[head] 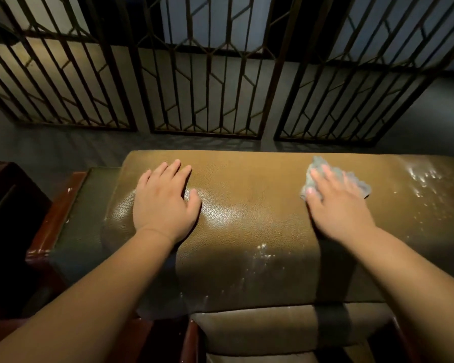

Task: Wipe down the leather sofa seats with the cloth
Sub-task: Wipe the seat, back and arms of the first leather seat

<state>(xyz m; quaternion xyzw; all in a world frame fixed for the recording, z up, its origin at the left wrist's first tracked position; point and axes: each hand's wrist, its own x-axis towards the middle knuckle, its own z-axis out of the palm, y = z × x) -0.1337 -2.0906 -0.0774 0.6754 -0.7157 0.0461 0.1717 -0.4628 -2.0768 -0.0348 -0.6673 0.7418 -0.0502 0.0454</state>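
The grey cloth (336, 179) lies at two o'clock on the brown leather cushion (247, 205), pressed flat under the right hand (338, 205), whose fingers are spread straight. At ten o'clock the left hand (165, 203) rests open-palmed on the leather, holding nothing. Wiping looks under way; the wet speckles (425, 179) at three o'clock likely call for the next pass.

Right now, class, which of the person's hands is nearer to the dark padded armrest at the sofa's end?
Left. The left hand rests flat on the leather just beside the armrest; the right hand presses the cloth much farther along the sofa.
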